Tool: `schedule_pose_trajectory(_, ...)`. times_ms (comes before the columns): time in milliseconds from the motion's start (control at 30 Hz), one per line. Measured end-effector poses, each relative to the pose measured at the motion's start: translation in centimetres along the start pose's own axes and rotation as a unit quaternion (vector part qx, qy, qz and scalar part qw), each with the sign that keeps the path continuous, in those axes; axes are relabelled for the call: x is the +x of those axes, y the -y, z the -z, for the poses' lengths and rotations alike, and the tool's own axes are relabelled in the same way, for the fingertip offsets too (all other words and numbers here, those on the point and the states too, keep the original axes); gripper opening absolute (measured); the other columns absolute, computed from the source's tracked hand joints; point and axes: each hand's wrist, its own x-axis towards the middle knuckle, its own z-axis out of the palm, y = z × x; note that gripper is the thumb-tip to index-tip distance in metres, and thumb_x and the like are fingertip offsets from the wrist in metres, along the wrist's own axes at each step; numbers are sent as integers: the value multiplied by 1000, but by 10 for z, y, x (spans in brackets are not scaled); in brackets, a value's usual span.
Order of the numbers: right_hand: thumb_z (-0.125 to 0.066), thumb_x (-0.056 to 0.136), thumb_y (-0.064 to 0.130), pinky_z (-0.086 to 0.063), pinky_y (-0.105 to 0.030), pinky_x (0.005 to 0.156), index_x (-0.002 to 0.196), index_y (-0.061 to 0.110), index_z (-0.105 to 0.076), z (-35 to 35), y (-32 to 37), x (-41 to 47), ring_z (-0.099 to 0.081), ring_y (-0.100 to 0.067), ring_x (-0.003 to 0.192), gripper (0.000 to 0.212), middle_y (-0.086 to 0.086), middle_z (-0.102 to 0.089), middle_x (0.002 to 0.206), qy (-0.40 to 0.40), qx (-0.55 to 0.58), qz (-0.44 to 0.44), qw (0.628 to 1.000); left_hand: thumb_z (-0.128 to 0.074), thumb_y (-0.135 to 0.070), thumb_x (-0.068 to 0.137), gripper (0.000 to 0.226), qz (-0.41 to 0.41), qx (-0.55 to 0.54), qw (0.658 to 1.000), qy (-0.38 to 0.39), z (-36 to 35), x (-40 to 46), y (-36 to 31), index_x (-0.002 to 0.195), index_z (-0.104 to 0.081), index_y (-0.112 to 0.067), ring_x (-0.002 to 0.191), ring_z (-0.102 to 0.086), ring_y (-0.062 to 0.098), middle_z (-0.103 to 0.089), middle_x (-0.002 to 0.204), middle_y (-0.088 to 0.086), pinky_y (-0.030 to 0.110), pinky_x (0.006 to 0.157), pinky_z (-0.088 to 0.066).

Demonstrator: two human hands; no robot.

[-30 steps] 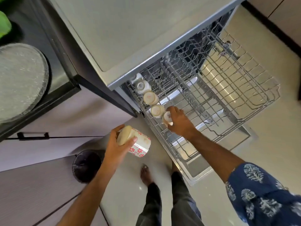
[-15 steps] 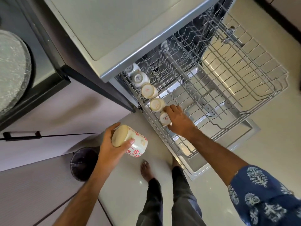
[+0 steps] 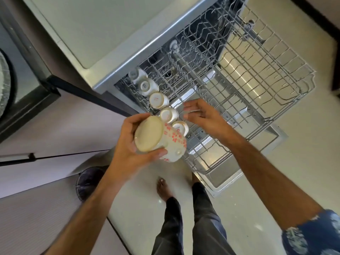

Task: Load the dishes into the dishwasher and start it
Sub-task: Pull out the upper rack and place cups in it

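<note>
Here, cream mug (image 3: 161,140), red flowers.

Blue sleeve (image 3: 312,234) with pale floral print on right arm; left arm (image 3: 88,205) bare; dark trousers (image 3: 193,227); barefoot.

I stand at the near left corner of the pulled-out rack (image 3: 239,100), which sits above the open dishwasher door (image 3: 244,173). Five cups (image 3: 158,100) stand upside down in a row along the rack's left edge, running from far to near. My left hand (image 3: 128,144) holds a mug (image 3: 161,140) just near of that row, over the nearest cup. My right hand (image 3: 204,116) is over the rack, right of the cups. A bin (image 3: 88,183) stands on the floor to my left, near the cabinets.
</note>
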Motion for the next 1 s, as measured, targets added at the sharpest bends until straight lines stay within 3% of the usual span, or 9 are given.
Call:
schedule_pose_trajectory(100,-55,94,45,-49,-39,102,135,10,-53,14,27,-19,-61,-26,120,54,-11,-63,129,146,175,-30,973,-92,-46,59,92,0,-50,997,55,-26,21,-14,132,-46,-14,127,-54,27,-54,134,8,38,94,-53)
schedule_pose_trajectory(233,-73,64,75,-55,-41,93,128,10,-54,26,21,-31,-63,-34,113,94,-13,-67,119,270,259,-101,922,-86,-31,68,84,-18,-36,989,142,-50,42,-29,136,-41,-12,125,-52,26,-49,134,9,40,95,-51)
schedule_pose_trajectory(400,-88,57,58,-58,-33,85,127,8,-52,45,-2,-44,-68,-26,105,94,-7,-71,113,317,298,-102,895,-68,-28,87,61,-30,69,965,252,-54,61,-31,141,-47,-8,130,-51,25,-53,139,5,36,98,-49)
schedule_pose_trajectory(467,-92,58,48,-56,-34,87,127,11,-51,45,-14,-52,-67,-25,109,88,-5,-71,114,290,300,-112,902,-58,-29,99,50,-56,160,959,228,-51,67,-21,145,-46,-16,136,-46,17,-51,144,-4,34,106,-43)
schedule_pose_trajectory(567,-88,69,20,-55,-39,95,129,20,-50,40,-30,-56,-65,-21,114,71,-1,-71,118,167,223,-84,957,-49,-28,104,46,-90,322,932,142,-43,76,14,148,-41,-21,142,-36,11,-43,152,-5,48,115,-33)
schedule_pose_trajectory(633,-90,64,18,-52,-43,100,132,27,-47,39,-39,-56,-63,-13,115,81,7,-67,120,58,104,-70,990,-53,-27,101,51,-91,458,872,148,-38,76,45,149,-37,-20,148,-27,19,-35,158,1,57,120,-22)
schedule_pose_trajectory(700,-94,60,23,-51,-30,96,129,34,-46,36,-45,-56,-58,-2,109,85,19,-60,117,-9,-28,-48,998,-52,-27,100,53,-102,557,805,175,-36,70,72,150,-37,-17,154,-14,23,-26,164,5,56,124,-6)
schedule_pose_trajectory(833,-93,61,21,-37,-26,90,137,24,-44,18,-56,-54,-39,-7,111,90,13,-47,122,-35,-193,13,981,-31,-31,97,54,-135,613,759,173,-35,65,87,148,-42,-15,155,-12,25,-27,164,6,51,125,4)
schedule_pose_trajectory(1000,-92,62,26,-45,-35,94,138,24,-41,-1,-81,-47,-43,-12,117,91,2,-52,132,-14,-263,21,964,-25,-34,95,57,-128,630,745,177,-37,66,83,148,-42,-17,154,-15,26,-30,163,4,49,123,9)
